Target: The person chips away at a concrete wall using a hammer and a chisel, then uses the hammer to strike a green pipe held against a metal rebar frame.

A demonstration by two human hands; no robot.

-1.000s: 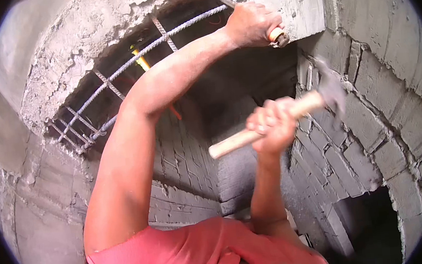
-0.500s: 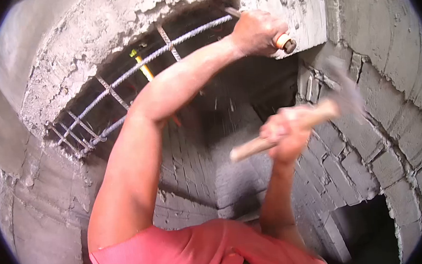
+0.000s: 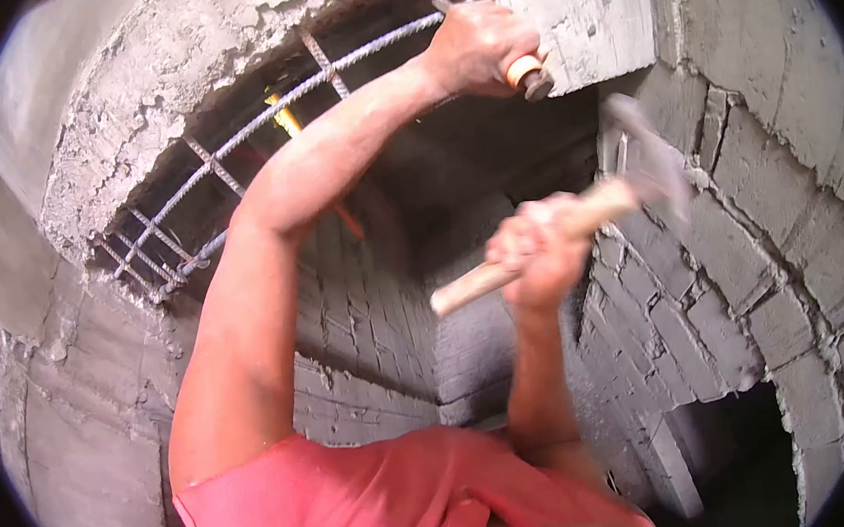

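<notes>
Raised at the top, my left hand (image 3: 485, 45) is wrapped round a chisel (image 3: 536, 85). The chisel's struck end, with an orange band, sticks out to the right, and its other end meets the broken concrete edge beside the rebar. The shaft between is hidden in the fist. Lower and to the right, my right hand (image 3: 541, 251) grips the wooden handle of a hammer (image 3: 603, 204). Its metal head, smeared by motion, is apart from the chisel, below and right of it.
Steel rebar (image 3: 273, 113) crosses an opening broken in the rough concrete beam (image 3: 116, 155). A yellow pipe-like piece (image 3: 283, 116) shows behind the bars. Rough block walls (image 3: 773, 263) surround me, with a dark opening (image 3: 745, 456) at lower right.
My left hand and the chisel have shifted left and slightly up in view. My right hand has moved left and a little up with the hammer.
</notes>
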